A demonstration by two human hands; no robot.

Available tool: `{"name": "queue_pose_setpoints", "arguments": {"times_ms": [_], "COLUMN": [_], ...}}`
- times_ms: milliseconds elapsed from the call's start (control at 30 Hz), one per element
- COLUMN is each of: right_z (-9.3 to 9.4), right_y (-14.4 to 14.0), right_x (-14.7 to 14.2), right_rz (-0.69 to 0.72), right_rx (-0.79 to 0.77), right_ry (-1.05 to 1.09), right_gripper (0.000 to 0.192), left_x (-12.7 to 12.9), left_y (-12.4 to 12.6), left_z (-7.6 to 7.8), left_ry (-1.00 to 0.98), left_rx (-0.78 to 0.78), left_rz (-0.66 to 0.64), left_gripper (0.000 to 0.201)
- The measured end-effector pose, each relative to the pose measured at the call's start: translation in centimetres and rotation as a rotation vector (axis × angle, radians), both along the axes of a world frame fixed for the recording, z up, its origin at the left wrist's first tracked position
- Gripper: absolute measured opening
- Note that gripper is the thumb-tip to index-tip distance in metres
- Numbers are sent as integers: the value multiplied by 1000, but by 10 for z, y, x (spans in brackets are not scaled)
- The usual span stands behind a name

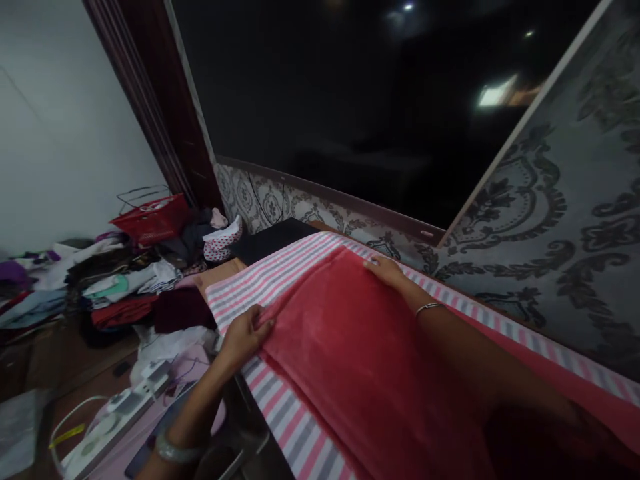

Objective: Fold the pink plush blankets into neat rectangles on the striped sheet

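A red, plush-looking cloth [340,333] lies spread over a pink, grey and white striped cover [270,267]. My left hand [246,337] pinches the cloth's near left corner between thumb and fingers. At the far edge, my right hand [387,272] has its fingers closed on the cloth's border, with the forearm stretched across the fabric. Between the two hands the cloth's left edge runs fairly straight. The lower right of the cloth is hidden under my right arm and in shadow.
A large dark television [350,100] hangs on the patterned wall beyond. Piled clothes [125,287] and a red basket [153,217] stand at the left. A white power strip [117,420] with cords lies low on the left. Metal legs [245,453] show under the striped cover.
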State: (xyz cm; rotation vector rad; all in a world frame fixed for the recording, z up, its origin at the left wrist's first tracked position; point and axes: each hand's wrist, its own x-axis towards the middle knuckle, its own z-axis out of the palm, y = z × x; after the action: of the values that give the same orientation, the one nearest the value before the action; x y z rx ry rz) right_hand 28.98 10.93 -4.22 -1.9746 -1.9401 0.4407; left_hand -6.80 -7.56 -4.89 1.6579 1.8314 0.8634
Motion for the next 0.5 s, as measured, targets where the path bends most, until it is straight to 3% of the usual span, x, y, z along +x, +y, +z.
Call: {"name": "queue_pose_setpoints", "arguments": {"times_ms": [167, 267, 433, 500], "right_z": [-3, 1, 32, 38], "right_y": [10, 15, 46, 60], "right_x": [-14, -21, -36, -47], "right_rz": [-9, -41, -117, -120], "right_rx": [-6, 70, 269, 304], "right_ry": [29, 34, 55, 73], "right_gripper": [23, 13, 28, 34], "left_x": [0, -11, -50, -61], "left_y": [-3, 6, 52, 71], "left_z": [-7, -2, 23, 26], "left_ry": [51, 26, 33, 44], "left_rx": [30, 71, 213, 272], "left_rz": [-14, -64, -4, 31], "left_gripper": [25, 27, 31, 30]}}
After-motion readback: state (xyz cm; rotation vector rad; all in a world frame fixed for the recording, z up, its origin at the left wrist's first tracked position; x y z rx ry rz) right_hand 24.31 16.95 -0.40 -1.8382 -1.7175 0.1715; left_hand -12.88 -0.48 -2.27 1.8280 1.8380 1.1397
